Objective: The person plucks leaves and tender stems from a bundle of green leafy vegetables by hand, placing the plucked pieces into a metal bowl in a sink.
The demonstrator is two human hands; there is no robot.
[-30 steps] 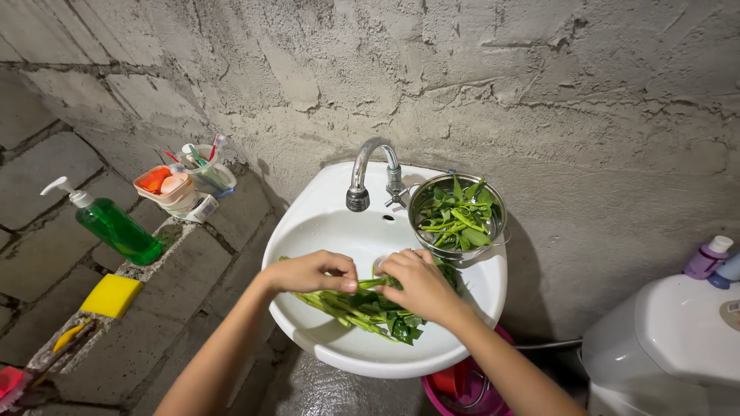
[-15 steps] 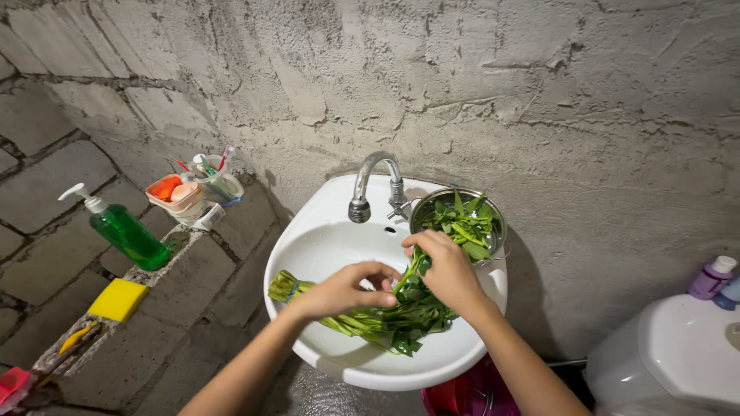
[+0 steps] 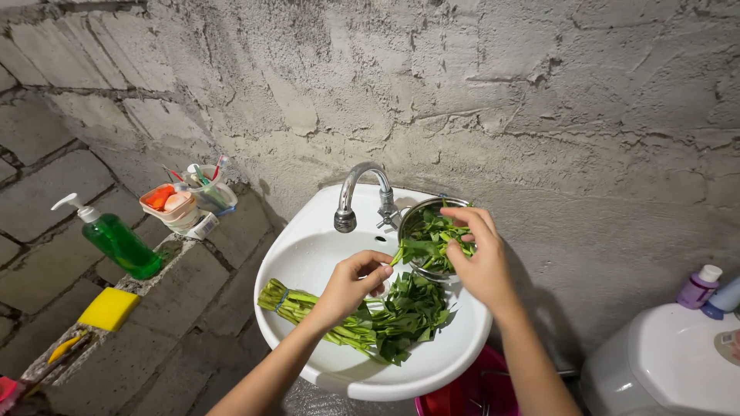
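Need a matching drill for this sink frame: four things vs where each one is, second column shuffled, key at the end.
Things:
1. soap bottle
2. metal bowl
3. bundle of greens
4. yellow sponge

Places:
A. in the sink basin
B. on the ledge, nearest the camera
C. on the sink rim, right of the tap
D. on the ledge, left of the toothbrush cup

Pairs: 1-D, 2-C, 3-A, 4-B
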